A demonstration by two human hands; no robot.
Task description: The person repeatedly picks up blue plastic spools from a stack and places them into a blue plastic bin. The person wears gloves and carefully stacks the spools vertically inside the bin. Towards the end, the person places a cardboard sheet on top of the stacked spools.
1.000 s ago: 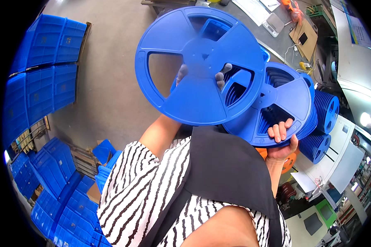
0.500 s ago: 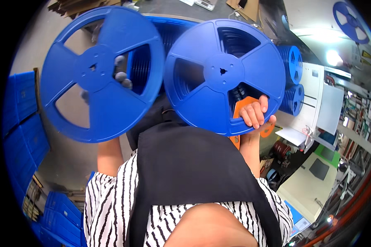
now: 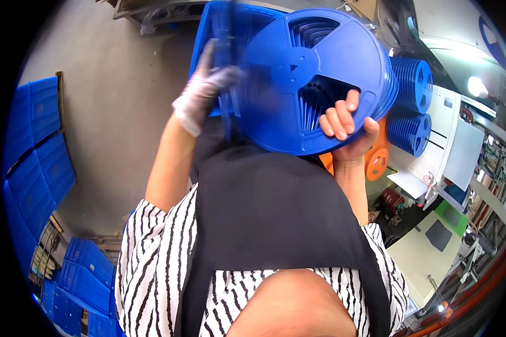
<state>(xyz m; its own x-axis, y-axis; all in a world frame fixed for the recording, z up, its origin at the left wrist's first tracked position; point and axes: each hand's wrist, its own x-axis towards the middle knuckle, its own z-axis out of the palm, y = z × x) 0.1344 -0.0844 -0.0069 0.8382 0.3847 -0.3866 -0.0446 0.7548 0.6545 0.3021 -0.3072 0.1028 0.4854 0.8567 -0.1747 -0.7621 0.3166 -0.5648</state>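
Observation:
My right hand (image 3: pixel 348 126), bare, is closed round the near rim of a stack of blue plastic reels (image 3: pixel 371 62), its fingers hooked through a window in the front one. On my left hand (image 3: pixel 199 95) is a white glove with greyish fingertips. That hand is blurred, with its fingers on a single blue reel (image 3: pixel 228 121), which is turned nearly edge-on and smeared by motion. The single reel stands at the left side of the stack, partly overlapping it in view. Behind both is a blue plastic bin (image 3: pixel 205 28).
More blue reels (image 3: pixel 413 84) stand in two stacks at the right, beside a white panel (image 3: pixel 461 151). Orange reels (image 3: pixel 378 164) sit below my right hand. Blue crates (image 3: pixel 34 118) line the left side. A low bench (image 3: pixel 152 12) stands at the far left.
My left hand has swung the single reel from facing me at the left to edge-on against the stack. The stack in my right hand has tilted and shifted slightly away.

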